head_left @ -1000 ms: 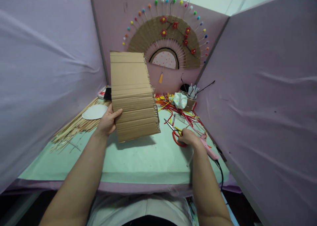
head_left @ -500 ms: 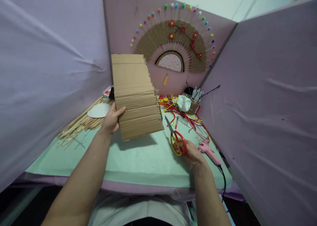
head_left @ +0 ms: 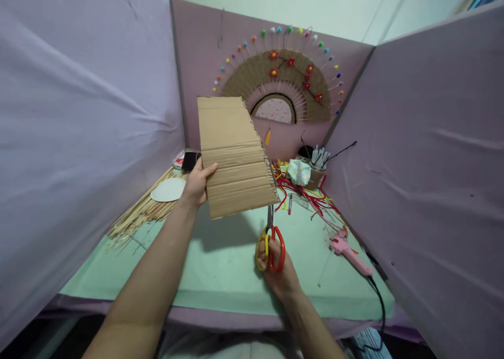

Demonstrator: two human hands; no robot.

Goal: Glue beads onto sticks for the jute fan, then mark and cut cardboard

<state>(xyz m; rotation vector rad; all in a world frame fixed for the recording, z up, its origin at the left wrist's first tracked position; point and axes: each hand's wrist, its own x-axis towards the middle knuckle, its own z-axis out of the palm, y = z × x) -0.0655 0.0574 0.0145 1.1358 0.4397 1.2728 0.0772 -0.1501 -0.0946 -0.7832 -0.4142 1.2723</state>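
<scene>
My left hand is closed on the left edge of a piece of corrugated cardboard, thumb on its front face. The cardboard is held up above the table, and its right edge is ragged. Lower down, my right hand grips a pair of scissors with one yellow and one red handle loop. The blades point up to the lower right corner of the cardboard; their tips are near or behind its bottom edge, and I cannot tell if they touch it.
Thin sticks and a white oval piece lie at left. Red and yellow pipe cleaners, a pot of white sticks and a pink glue gun with a cord are at right. A decorated cardboard fan hangs behind.
The scissors have swung upright and moved left, beneath the cardboard's lower right corner. The camera view has shifted, so the surroundings sit lower and further right in the picture.
</scene>
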